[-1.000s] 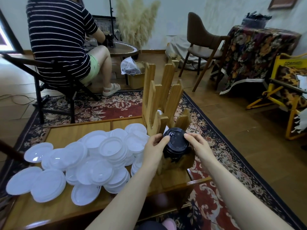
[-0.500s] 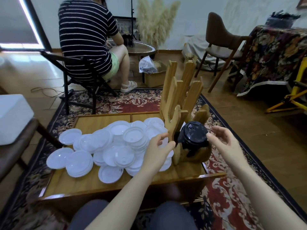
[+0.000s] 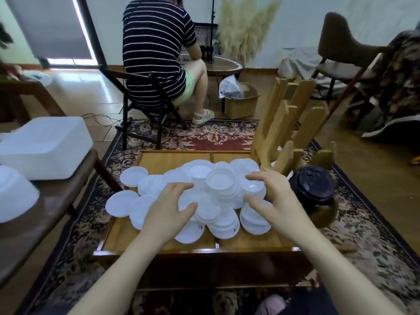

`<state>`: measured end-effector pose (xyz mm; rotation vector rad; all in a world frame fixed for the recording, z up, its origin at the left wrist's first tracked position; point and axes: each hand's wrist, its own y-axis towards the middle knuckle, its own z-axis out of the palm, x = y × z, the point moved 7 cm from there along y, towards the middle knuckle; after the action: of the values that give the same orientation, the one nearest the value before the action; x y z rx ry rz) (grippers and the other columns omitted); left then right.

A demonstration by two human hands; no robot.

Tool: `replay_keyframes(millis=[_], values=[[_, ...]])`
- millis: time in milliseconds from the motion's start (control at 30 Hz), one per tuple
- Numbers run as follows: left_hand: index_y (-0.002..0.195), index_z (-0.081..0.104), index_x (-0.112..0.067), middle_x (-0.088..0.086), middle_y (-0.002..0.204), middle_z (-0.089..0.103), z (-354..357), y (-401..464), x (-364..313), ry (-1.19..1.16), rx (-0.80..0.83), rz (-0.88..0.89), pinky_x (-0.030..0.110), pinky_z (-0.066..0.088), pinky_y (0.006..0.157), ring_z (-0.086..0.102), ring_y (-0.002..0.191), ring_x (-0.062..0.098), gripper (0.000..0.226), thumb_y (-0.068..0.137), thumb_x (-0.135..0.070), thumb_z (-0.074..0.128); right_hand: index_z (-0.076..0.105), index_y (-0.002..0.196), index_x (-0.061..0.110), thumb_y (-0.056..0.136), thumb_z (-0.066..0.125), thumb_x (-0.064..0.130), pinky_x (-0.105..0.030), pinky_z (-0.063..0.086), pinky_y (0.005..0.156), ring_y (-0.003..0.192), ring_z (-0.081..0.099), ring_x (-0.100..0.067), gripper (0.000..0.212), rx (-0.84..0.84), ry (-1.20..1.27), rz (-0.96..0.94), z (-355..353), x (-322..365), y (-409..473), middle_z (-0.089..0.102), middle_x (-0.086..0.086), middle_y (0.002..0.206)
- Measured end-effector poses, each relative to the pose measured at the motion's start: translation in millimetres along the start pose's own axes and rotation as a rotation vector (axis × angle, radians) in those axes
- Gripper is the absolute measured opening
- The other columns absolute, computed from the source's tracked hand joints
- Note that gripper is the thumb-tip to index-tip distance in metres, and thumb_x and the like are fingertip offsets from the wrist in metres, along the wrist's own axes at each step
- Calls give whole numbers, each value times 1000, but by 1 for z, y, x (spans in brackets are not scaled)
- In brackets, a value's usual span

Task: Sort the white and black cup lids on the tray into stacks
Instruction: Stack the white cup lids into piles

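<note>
Several white cup lids lie spread and overlapping across the wooden tray. A small stack of white lids rises in the middle of the heap. A stack of black lids sits in the wooden rack at the tray's right end. My left hand hovers over the white lids left of centre, fingers relaxed, holding nothing. My right hand is over the lids to the right of the small stack, fingers spread and slightly bent, holding nothing.
A person in a striped top sits on a folding chair beyond the tray, back turned. White plastic bins rest on a bench at left. A cardboard box and a brown chair stand behind. A patterned rug lies beneath.
Both hands have left the black lid stack in the rack and moved left over the white lids. The view has swung left and pulled back.
</note>
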<state>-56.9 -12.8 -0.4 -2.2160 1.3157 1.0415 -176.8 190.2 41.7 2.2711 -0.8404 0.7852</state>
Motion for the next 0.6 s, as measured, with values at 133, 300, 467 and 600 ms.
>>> replay_keyframes(millis=[133,300,467,600], values=[[139,53,-27,-9,140,48,-10,9,22,-13,-50,-21,25,37,94,45,127,8,46,94,-26,65,59,121,29,89,68,21,-31,22,114,138,24,-8,35,97,-65,0,49,-9,30,51,11,127],[136,55,-28,-13,135,50,-1,4,36,22,-37,0,28,41,96,49,123,5,41,96,-28,63,64,121,23,89,69,24,-34,15,116,148,14,-21,33,131,-279,-73,83,-33,46,48,-2,141],[135,55,-30,-15,135,48,17,3,32,163,33,58,31,43,98,51,119,6,37,98,-34,57,70,104,22,83,75,18,-50,26,111,147,22,-29,22,138,-367,-141,93,-48,54,54,-5,135],[135,56,-31,-15,134,47,26,7,29,201,52,65,30,40,101,49,123,6,37,99,-35,56,70,90,21,86,73,15,-50,33,107,141,34,-27,8,28,-365,-139,84,-53,59,63,0,122]])
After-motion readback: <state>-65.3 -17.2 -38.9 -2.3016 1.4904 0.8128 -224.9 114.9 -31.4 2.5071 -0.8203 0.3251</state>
